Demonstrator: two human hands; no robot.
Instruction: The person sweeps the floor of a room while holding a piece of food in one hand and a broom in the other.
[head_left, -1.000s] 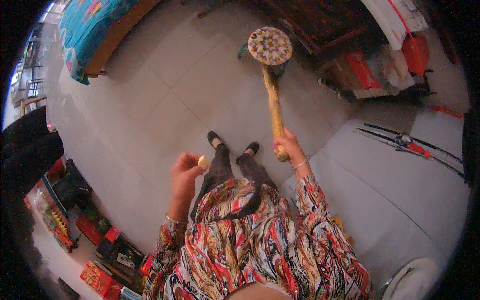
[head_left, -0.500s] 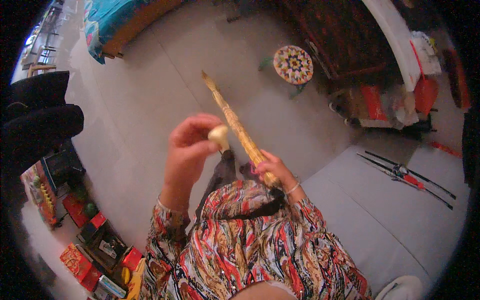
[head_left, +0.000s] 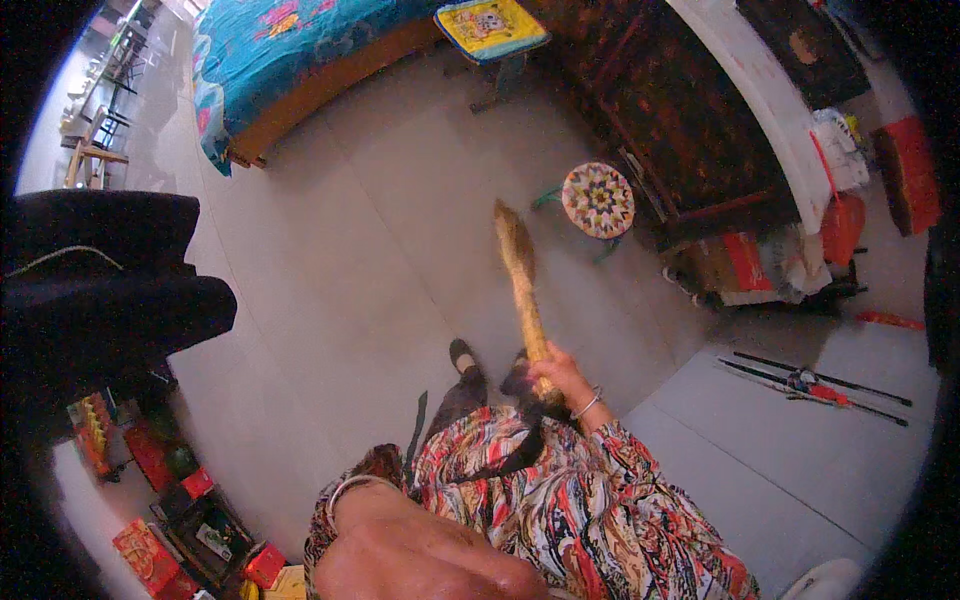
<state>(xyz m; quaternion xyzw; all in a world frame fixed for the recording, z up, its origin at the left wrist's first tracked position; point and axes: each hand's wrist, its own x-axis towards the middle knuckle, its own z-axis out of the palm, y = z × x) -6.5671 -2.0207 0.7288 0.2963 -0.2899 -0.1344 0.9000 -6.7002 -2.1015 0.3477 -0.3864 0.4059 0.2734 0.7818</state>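
My right hand (head_left: 560, 375) is closed around the thick bound end of a straw broom (head_left: 524, 285). The broom points away from me, its frayed dark tip above the floor. Close to the camera at the lower edge is my left hand (head_left: 420, 550), raised toward me with its back showing. Its fingers are bent out of sight, so whatever they may hold is hidden.
A low stool (head_left: 598, 200) with a patterned round top stands ahead right, beside a dark cabinet (head_left: 670, 120). A teal-covered bed (head_left: 320, 40) and a yellow-cushioned seat (head_left: 490, 28) are farther off. Fishing rods (head_left: 815, 385) lie at right, red boxes (head_left: 150, 560) at lower left.
My left hand, which held a small pale piece in its fingertips, has come up and back toward me. The broom has swung right and points more straight ahead. My view has tilted up.
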